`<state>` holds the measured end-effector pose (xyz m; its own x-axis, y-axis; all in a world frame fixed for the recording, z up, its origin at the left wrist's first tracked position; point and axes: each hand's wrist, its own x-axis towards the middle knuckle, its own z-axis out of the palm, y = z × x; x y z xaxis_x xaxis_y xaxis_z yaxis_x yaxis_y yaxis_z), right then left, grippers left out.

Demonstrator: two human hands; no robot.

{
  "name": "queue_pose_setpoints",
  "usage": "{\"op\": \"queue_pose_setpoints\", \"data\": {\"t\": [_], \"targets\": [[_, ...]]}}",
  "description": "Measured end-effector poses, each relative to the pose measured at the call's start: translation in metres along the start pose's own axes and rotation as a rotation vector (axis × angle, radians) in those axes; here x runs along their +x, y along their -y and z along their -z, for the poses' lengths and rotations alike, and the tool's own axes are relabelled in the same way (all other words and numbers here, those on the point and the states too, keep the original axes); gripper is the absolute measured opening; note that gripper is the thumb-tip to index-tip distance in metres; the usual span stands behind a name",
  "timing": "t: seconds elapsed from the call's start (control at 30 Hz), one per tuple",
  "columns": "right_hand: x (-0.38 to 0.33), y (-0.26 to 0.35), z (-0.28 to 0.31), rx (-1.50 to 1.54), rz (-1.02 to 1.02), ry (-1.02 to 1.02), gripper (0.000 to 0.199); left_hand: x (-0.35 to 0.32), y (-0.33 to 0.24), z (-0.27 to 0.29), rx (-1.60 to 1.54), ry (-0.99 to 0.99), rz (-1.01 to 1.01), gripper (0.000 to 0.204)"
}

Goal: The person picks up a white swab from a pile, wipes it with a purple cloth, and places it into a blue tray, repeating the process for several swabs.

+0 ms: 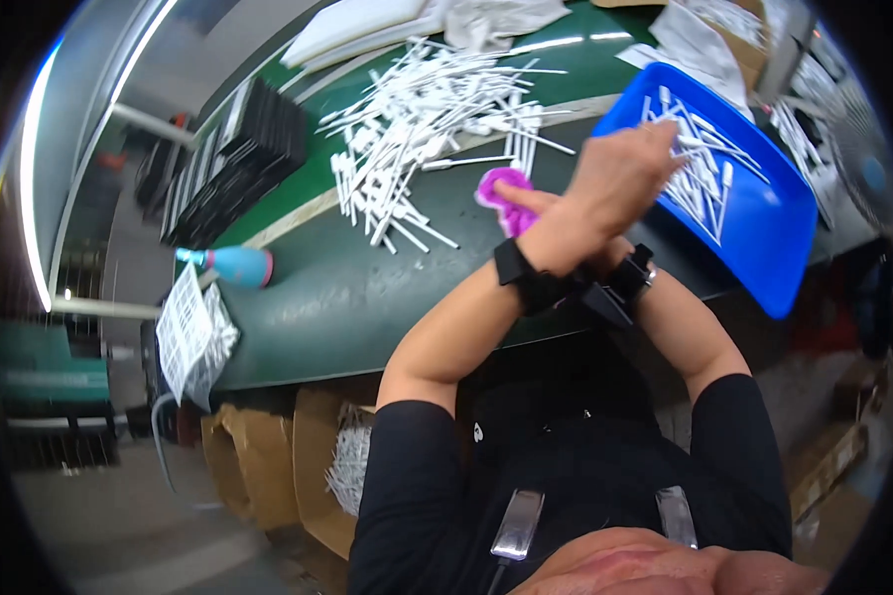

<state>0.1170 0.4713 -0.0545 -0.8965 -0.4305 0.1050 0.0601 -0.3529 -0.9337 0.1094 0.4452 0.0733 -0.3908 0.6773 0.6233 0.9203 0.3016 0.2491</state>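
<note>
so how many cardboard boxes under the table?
2 visible: one open cardboard box at the left under the table edge, and one beside it holding white sticks. More may be hidden behind the person's body.

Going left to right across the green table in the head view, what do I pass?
Blue-and-pink bottle → heap of white sticks → pink cloth → left hand, crossed over toward the right → blue tray holding more white sticks.
</note>
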Motion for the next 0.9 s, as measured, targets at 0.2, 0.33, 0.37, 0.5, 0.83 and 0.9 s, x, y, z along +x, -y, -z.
{"op": "queue_pose_setpoints", "data": {"t": [0.2, 0.33, 0.37, 0.5, 0.83, 0.9], "targets": [[0.022, 0.002, 0.000, 0.420, -0.220, -0.235, 0.029, -0.049, 0.047, 0.040, -0.067, -0.115, 0.163, 0.019], [0.026, 0.032, -0.022, 0.511, -0.295, -0.399, 0.028, -0.114, 0.129, 0.105, 0.361, -0.013, 0.635, 0.019], [0.026, 0.038, -0.026, 0.518, -0.316, -0.455, 0.027, -0.130, 0.146, 0.117, 0.455, 0.027, 0.721, 0.020], [0.024, 0.038, -0.020, 0.500, -0.280, -0.418, 0.023, -0.161, 0.179, 0.120, 0.519, 0.134, 0.762, 0.021], [0.023, 0.038, -0.022, 0.429, -0.268, -0.383, 0.021, -0.155, 0.177, 0.101, 0.541, 0.028, 0.568, 0.017], [0.024, 0.036, -0.022, 0.459, -0.173, -0.421, 0.021, -0.142, 0.155, 0.103, 0.517, -0.015, 0.529, 0.017]]}}
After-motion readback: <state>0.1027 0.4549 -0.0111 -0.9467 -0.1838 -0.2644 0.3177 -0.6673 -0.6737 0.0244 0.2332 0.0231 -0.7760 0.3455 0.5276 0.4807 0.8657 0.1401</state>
